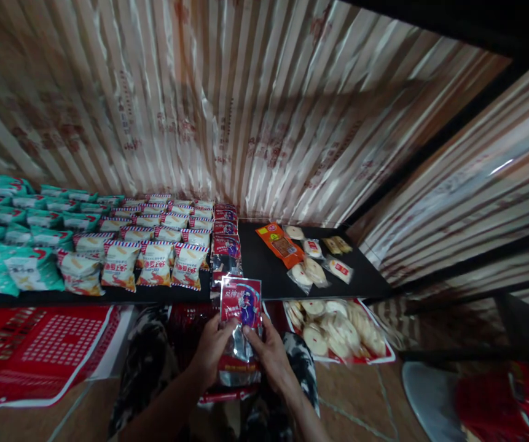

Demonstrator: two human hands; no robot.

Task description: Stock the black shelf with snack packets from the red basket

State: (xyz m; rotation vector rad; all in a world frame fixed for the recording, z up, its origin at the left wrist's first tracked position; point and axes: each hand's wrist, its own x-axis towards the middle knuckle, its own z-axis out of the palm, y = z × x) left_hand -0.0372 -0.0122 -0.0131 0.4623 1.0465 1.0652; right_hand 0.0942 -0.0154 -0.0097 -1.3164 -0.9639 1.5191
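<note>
A red snack packet (241, 307) with a cartoon figure on its front and a clear lower window is held upright before me. My left hand (214, 344) grips its left edge, thumb on the front. On the right edge, my right hand (266, 345) holds it the same way, fingers mostly behind. Just beyond stands a column of matching red packets (226, 245) on the black shelf (264, 276). To its left are rows of white snack bags (155, 261), and farther left, teal snack bags (34, 267).
An orange packet (280, 244) and several small wrapped items lie on the shelf's right part. Below are a red basket (386, 358) of round wrapped pieces and a red basket (61, 344) at left. Striped plastic sheeting (199, 110) hangs behind; a grey stool (423, 393) stands right.
</note>
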